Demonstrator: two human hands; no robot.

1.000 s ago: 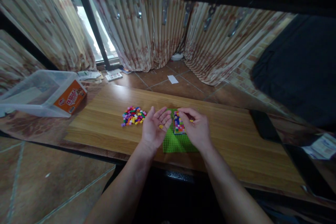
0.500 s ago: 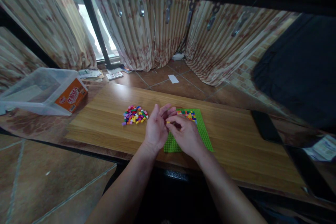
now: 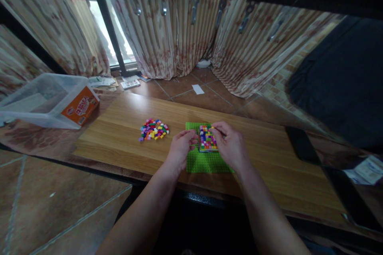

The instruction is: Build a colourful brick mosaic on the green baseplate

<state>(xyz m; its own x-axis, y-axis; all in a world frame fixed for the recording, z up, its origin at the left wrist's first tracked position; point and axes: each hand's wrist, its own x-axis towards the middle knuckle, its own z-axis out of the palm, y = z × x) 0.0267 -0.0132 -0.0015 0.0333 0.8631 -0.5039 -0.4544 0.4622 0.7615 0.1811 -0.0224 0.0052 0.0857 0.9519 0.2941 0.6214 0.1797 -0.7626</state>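
A green studded baseplate (image 3: 206, 164) lies on the wooden board, bearing a low block of multicoloured toy bricks (image 3: 207, 137). My right hand (image 3: 230, 143) is at the right side of that block, thumb and fingertips pinched on a small yellow brick (image 3: 212, 128) at its upper right corner. Part of the block and plate is hidden under this hand. To the left of the block, my left hand (image 3: 182, 147) hovers over the plate's left edge with its fingers loosely bent and apart, and nothing shows in it. A pile of loose coloured bricks (image 3: 154, 130) lies further left.
A clear plastic bin (image 3: 49, 117) with an orange label stands at the far left. On the right of the wooden board (image 3: 269, 159) lies a black phone-like slab (image 3: 302, 144), with a white-and-blue packet (image 3: 366, 170) beyond it. Striped curtains (image 3: 185, 36) hang behind.
My hands have parted. The right hand has carried the yellow brick rightward to the block's upper right corner, while the left has turned and lowered beside the block. More of the block now shows.
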